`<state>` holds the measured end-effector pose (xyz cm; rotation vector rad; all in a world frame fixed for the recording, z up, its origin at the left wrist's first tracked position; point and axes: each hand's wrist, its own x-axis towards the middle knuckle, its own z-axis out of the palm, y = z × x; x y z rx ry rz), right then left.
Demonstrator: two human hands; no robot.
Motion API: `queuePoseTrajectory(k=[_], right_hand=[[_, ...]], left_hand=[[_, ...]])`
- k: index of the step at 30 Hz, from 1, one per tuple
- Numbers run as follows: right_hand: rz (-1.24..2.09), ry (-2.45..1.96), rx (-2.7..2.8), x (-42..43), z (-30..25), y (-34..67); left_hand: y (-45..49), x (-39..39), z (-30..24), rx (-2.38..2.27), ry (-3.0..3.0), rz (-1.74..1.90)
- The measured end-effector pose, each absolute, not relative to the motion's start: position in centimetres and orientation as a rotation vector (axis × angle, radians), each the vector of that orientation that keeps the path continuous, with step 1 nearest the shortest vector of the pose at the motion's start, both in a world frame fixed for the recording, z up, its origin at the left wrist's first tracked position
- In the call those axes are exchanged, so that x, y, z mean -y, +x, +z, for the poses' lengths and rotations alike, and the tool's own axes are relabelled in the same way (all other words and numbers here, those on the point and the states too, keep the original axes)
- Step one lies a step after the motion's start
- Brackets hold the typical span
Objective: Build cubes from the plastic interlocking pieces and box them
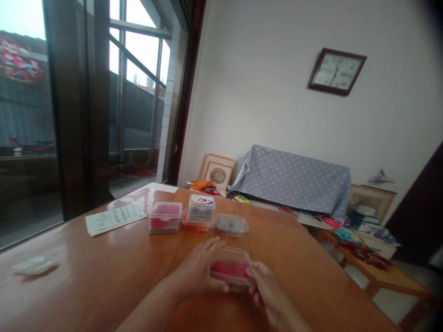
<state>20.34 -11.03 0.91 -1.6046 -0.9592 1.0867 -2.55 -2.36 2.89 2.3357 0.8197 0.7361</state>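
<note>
Near the front of the wooden table is a clear plastic container (230,269) with something red or pink inside. Around its left side curls my left hand (206,265), thumb along the near edge and fingers over the far side. My right hand (261,281) pinches the container's right edge between thumb and fingers. Just beyond stand a clear box with pink contents (165,216), a small clear box with a printed label (201,207) on top of an orange-filled container (197,223), and a clear container with round greyish items (231,225).
Papers with handwriting (116,218) lie on the table (138,267) at left, near a crumpled whitish piece (34,266). A white sheet (161,187) rests at the far edge. Beyond are a cloth-covered object (294,180), framed pictures (218,173) and a low wooden bench (391,272).
</note>
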Motion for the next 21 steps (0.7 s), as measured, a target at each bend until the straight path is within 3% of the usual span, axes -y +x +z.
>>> queuePoseTrajectory(k=[3, 8, 13, 21], right_hand=[[0.954, -1.734, 1.111, 11.2, 0.0, 21.0], [0.163, -1.697, 1.591, 11.6, 0.4, 22.3], [0.034, -1.455, 2.137, 12.0, 0.9, 21.9], [-0.305, -1.324, 2.169, 11.5, 0.3, 22.0]], left_hand=[[-2.4, 2.5, 2.8, -0.777, 2.365, 0.625], [-2.6, 2.7, 2.9, -0.805, 2.412, 0.530], [-2.5, 2.8, 3.4, -0.788, 2.393, 0.505], [-2.6, 1.0, 0.9, -0.942, 2.197, 0.619]])
